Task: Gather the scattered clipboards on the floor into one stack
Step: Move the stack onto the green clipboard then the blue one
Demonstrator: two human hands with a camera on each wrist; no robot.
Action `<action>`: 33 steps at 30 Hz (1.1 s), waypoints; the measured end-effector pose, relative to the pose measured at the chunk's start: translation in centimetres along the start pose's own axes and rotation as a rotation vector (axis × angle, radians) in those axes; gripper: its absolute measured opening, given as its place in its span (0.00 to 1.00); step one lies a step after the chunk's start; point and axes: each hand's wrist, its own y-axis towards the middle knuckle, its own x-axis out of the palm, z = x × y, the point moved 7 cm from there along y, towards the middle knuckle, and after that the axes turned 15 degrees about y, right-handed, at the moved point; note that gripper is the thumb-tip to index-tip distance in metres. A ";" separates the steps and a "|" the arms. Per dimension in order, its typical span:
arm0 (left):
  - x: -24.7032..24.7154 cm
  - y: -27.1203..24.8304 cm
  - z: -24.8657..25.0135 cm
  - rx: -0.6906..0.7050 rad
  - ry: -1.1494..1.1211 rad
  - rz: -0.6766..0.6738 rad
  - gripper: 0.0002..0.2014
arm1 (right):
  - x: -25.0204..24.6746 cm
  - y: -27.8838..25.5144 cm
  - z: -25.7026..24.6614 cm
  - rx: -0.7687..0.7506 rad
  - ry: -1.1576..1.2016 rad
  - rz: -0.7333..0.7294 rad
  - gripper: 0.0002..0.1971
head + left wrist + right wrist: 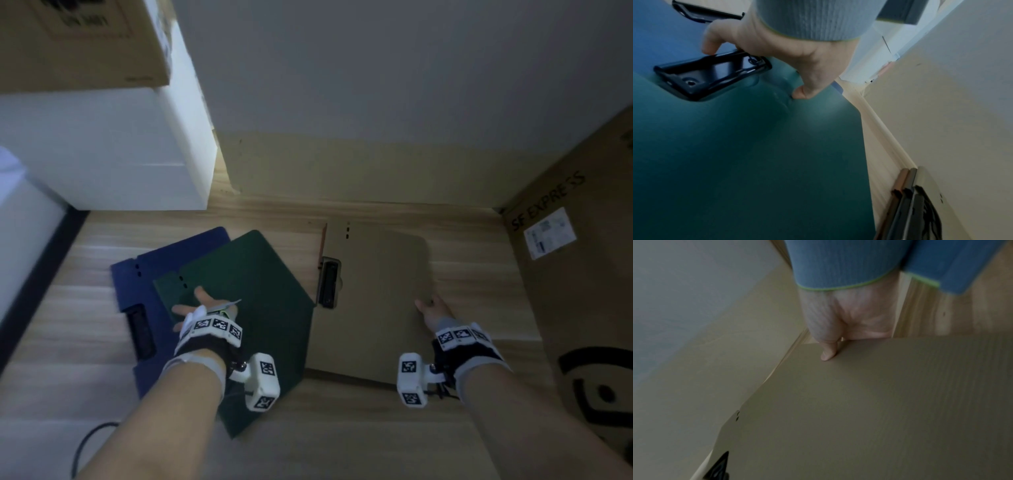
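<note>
I see my left hand [200, 310] pinching the clip end of the flat dark green plastic clipboard [260, 318], thumb on its face, and that board lies askew over a blue plastic clipboard [144, 274] on the pale wooden floor [472, 274]. My right hand [433, 310] pinches the right edge of a tan plastic clipboard [373, 291] just beside the green one, topping a small stack near the wall, with a brown cardboard box [582, 291] close on its right.

My green clipboard [253, 301] lies askew over the blue clipboard [137, 274] on the floor; beside them, the tan clipboard [376, 291] tops a stack near the wall.
</note>
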 end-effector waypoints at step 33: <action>-7.3 5.8 5.4 0.244 -0.062 0.003 0.27 | 0.0 0.7 0.4 -0.016 0.077 -0.021 0.31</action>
